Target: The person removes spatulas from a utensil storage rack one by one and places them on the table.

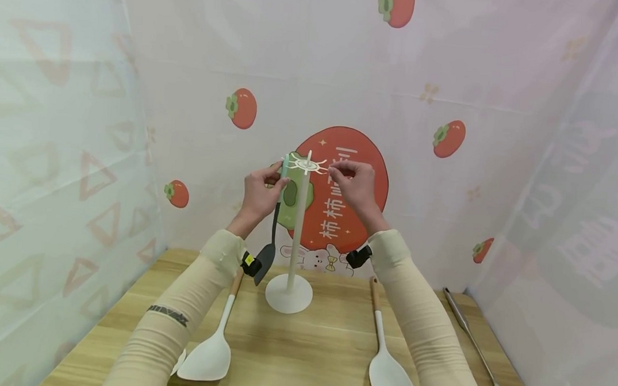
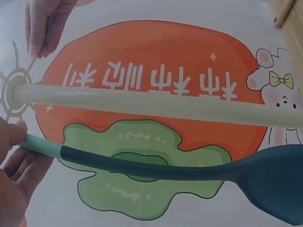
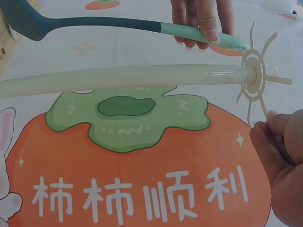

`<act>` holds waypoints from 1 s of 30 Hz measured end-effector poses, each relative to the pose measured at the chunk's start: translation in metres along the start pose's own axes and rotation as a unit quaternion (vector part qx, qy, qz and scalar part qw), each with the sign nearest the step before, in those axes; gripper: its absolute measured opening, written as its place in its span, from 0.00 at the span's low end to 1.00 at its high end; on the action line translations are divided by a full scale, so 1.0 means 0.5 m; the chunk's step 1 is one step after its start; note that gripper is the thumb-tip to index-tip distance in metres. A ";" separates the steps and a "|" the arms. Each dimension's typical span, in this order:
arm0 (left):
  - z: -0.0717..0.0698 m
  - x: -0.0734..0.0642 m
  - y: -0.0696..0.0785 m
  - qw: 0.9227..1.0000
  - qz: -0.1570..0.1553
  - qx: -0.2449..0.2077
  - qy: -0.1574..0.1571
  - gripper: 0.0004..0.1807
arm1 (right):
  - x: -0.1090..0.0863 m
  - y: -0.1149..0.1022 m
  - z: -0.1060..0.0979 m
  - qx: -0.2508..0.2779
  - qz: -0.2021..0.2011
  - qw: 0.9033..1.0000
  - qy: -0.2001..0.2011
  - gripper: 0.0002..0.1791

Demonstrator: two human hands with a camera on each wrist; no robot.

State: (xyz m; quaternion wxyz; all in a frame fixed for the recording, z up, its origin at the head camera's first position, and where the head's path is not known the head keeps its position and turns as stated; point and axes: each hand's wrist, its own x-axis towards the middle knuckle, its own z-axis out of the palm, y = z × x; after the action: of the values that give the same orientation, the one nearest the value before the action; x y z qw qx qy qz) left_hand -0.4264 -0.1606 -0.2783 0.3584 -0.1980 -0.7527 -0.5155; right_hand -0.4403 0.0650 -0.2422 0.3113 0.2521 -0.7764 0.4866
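A white utensil stand rises from a round base, with a ring of thin curved hooks at its top. My left hand holds a spatula by its mint-green handle, thumb on one side and fingers on the other. The spatula hangs head down beside the pole, its dark blade over the table. In the right wrist view, the handle's top end meets one of the hooks. On the opposite side, my right hand pinches the tip of another hook between thumb and forefinger.
On the wooden table lie two white turners with wooden handles, one at left and one at right. A long metal utensil lies along the right edge. Printed cloth hangs behind and at both sides.
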 end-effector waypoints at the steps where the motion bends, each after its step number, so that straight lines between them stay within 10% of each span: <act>1: -0.001 0.000 0.000 1.000 0.001 -0.002 0.003 0.24 | 0.000 -0.001 0.000 0.001 -0.002 1.000 0.000 0.11; 30: -0.076 -0.045 -0.073 0.998 -0.001 0.054 0.022 0.24 | 0.005 0.008 0.003 -0.016 0.009 1.000 0.007 0.13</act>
State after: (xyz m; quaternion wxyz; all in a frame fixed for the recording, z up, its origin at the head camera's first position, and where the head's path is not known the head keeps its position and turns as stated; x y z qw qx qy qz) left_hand -0.4231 -0.2079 -0.3099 0.3842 -0.1660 -0.7717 -0.4789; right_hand -0.4451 0.0649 -0.2433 0.3166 0.2368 -0.7840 0.4786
